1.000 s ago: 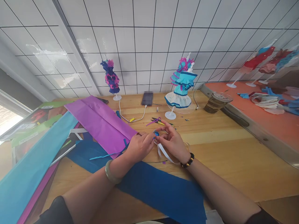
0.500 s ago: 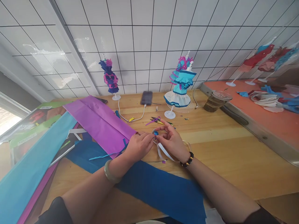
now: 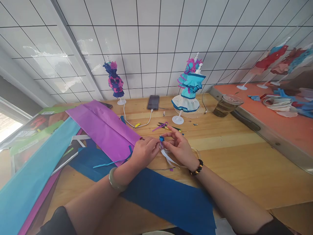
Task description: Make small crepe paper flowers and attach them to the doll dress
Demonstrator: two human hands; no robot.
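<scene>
My left hand (image 3: 144, 151) and my right hand (image 3: 178, 147) meet at the middle of the wooden table (image 3: 244, 163). Both pinch a tiny blue paper piece (image 3: 161, 138) between fingertips. A white ribbon strip (image 3: 170, 159) trails down from under my right hand onto the table. My left wrist wears a pale bangle, my right a dark bead bracelet. A dark blue paper sheet (image 3: 166, 195) lies under my forearms.
Purple paper (image 3: 105, 127) and light blue paper (image 3: 31, 176) lie at left. Small scissors (image 3: 166, 126) lie just beyond my hands. Two dressed doll stands (image 3: 114, 81) (image 3: 190, 89), a phone (image 3: 153, 102) with cable and a cup (image 3: 226, 106) stand behind. An orange surface (image 3: 269, 117) is at right.
Both hands have shifted slightly away from me with the blue piece, which sits a little higher between the fingertips. The white ribbon moved along.
</scene>
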